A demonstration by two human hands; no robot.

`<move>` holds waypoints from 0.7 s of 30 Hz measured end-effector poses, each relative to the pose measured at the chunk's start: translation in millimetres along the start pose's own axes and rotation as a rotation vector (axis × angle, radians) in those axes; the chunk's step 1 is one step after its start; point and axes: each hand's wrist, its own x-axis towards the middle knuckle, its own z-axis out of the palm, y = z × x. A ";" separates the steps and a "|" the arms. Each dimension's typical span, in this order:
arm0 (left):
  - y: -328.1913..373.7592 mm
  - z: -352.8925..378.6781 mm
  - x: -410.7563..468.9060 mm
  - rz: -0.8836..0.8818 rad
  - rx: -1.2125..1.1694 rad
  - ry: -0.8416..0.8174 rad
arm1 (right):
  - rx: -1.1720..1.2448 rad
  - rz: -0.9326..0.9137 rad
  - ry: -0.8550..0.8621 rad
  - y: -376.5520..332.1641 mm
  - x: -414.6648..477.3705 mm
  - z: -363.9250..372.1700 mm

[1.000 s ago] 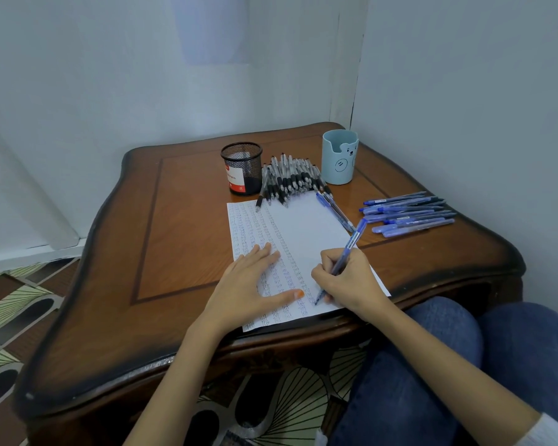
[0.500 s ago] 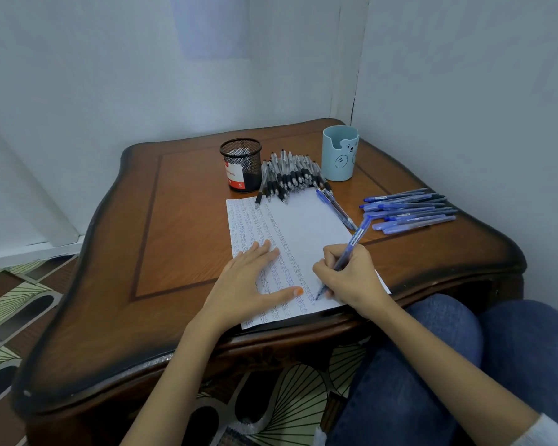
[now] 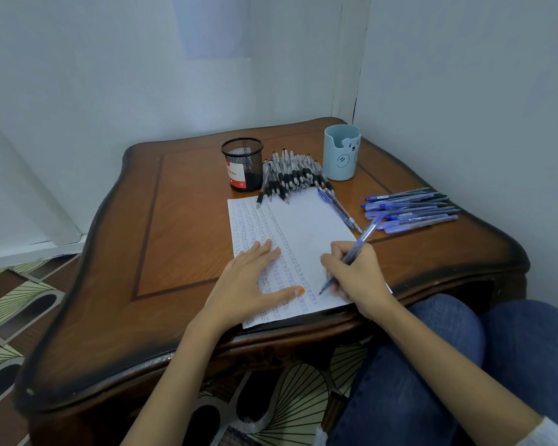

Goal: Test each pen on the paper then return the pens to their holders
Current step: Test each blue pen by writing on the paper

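Head view shows you the white sheet of paper [image 3: 306, 226] lying flat near the front edge of the brown wooden table [image 3: 110, 284]. Its left half is filled with columns of small scribbles, and its upper right part is bare.

A heap of black-and-silver click pens [image 3: 292, 175] lies at the paper's far edge, with some tips overlapping the sheet. The heap sits between the black wire-mesh pen holder [image 3: 242, 164], which bears a red and white label, and the light blue cup-shaped holder with a bear face [image 3: 341, 152]. Both holders stand upright.

Two blue pens [image 3: 337, 207] lie along the paper's upper right edge. A group of blue capped pens [image 3: 409, 209] lies side by side on the wood to the right, apart from the sheet.

Your right hand [image 3: 356, 278] grips a blue translucent pen [image 3: 358, 244], with the thumb and fingers curled round its lower barrel. The tip is down at the paper beside the foot of the last scribbled column, and the barrel slants up and away to the right.

Your left hand [image 3: 248, 284] lies flat on the written part of the sheet, fingers straight and close together. Its thumb is spread out toward the pen tip and shows an orange nail. It holds nothing and presses the paper to the table.

Your knees in blue denim [image 3: 432, 349] are at the table's right front corner.
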 end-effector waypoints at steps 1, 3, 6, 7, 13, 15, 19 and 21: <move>-0.2 0.0 0.2 0.001 0.003 0.001 | 0.089 0.032 0.009 -1.4 0.7 -1.9; -0.4 -0.2 0.7 0.005 0.009 0.000 | 0.245 0.094 0.023 -5.2 2.2 -3.7; -1.8 -0.1 2.1 0.004 0.013 0.003 | 0.345 0.153 0.044 -11.9 3.1 -2.0; -2.5 0.1 2.8 0.003 0.011 0.006 | 0.371 0.167 0.046 -12.4 3.1 -2.3; -4.5 -0.5 5.0 0.007 -0.015 0.013 | 0.347 0.115 -0.040 -10.4 3.1 -5.2; -4.8 -0.7 6.5 0.020 -0.018 0.037 | 0.318 0.104 -0.057 -10.3 3.0 -5.2; -2.5 -2.4 12.0 0.026 0.011 0.082 | 0.328 0.076 -0.038 -10.0 3.6 -6.5; 0.9 -4.2 17.4 0.012 0.018 0.115 | 0.326 0.062 -0.026 -10.5 4.0 -6.0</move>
